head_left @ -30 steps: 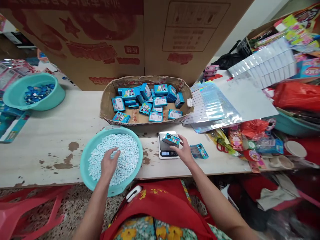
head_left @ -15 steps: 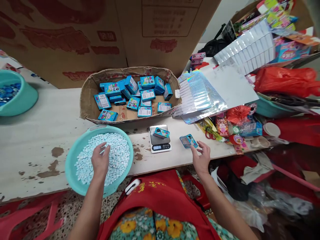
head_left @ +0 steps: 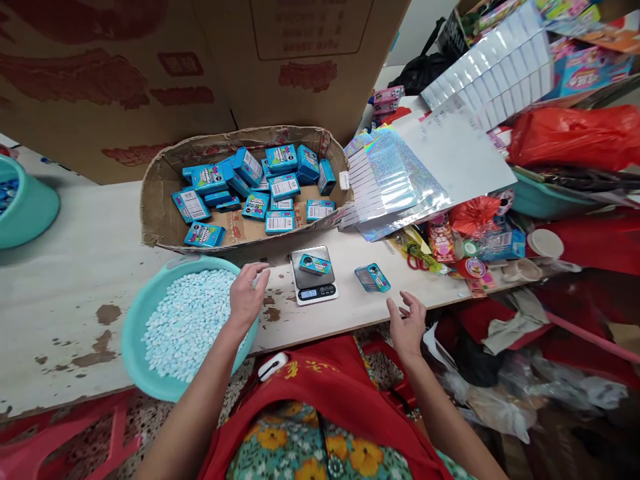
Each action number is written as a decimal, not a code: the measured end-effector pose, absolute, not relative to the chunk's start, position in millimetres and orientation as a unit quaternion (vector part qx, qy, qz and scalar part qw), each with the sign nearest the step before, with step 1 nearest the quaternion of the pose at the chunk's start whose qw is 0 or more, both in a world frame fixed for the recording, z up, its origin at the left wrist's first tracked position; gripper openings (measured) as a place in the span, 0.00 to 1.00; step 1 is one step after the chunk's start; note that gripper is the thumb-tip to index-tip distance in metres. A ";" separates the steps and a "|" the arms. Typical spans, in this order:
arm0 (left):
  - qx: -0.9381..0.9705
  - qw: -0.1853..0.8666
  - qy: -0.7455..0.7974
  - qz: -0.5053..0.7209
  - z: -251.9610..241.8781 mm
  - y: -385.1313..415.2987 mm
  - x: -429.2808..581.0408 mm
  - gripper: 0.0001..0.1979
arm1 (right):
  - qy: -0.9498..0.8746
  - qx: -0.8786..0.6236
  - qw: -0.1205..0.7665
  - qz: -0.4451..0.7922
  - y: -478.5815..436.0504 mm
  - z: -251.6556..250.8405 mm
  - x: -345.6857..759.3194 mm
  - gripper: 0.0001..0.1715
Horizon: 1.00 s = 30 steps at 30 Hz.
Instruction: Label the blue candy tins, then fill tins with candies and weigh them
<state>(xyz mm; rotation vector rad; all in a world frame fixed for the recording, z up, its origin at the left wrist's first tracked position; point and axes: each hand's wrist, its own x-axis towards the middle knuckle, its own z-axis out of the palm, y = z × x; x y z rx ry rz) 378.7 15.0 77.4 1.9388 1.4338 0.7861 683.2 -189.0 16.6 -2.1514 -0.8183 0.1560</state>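
Note:
My left hand (head_left: 249, 293) is over the right rim of a turquoise basin (head_left: 131, 333) of pale blue candies (head_left: 187, 327), its fingers curved and apart; whether a small candy is between them is too small to tell. On a small digital scale (head_left: 317, 292) lies a blue tin (head_left: 315, 264). Another blue tin (head_left: 373, 277) rests on the table to the right of the scale. Just below and right of it, my right hand (head_left: 407, 323) is open with nothing in it. Behind the basin and scale, a cut cardboard box (head_left: 245, 233) contains several blue tins (head_left: 283, 187).
Big cartons (head_left: 200, 80) stand at the back. Silvery sheets (head_left: 400, 180) and candy packs (head_left: 443, 240) cover the right side of the white table (head_left: 65, 287). Another turquoise basin (head_left: 37, 213) is at the far left.
My left hand has moved right, from over the candies to the basin's right rim. My right hand has come away from the tin beside the scale. The view has shifted slightly.

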 end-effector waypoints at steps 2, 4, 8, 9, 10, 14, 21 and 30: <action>0.741 0.314 0.523 0.280 76.3 17.3 389.5 0.11 | -0.317 -0.854 0.406 0.068 -191.6 14.1 685.5 0.25; 0.754 0.328 0.504 0.263 75.4 20.6 399.9 0.11 | -0.313 -0.855 0.407 0.076 -192.3 12.4 687.1 0.25; 0.802 0.326 0.448 0.224 72.2 29.8 422.8 0.14 | -0.317 -0.849 0.415 0.087 -188.6 10.5 688.5 0.26; 0.818 0.319 0.430 0.209 70.7 32.1 428.9 0.16 | -0.320 -0.845 0.419 0.090 -186.6 10.3 688.5 0.26; 0.833 0.313 0.413 0.192 69.1 34.2 434.8 0.19 | -0.324 -0.842 0.421 0.093 -184.4 10.2 688.5 0.26; 0.865 0.310 0.376 0.117 62.3 38.6 453.9 0.32 | -0.360 -0.836 0.409 0.063 -173.1 14.0 686.2 0.30; 0.845 0.375 0.364 0.110 49.7 45.8 465.0 0.24 | -0.459 -0.811 0.361 -0.035 -145.0 31.5 669.2 0.35; 0.499 0.668 0.448 0.321 83.5 7.2 422.7 0.21 | -0.579 -0.651 0.359 0.335 -62.6 69.3 591.8 0.25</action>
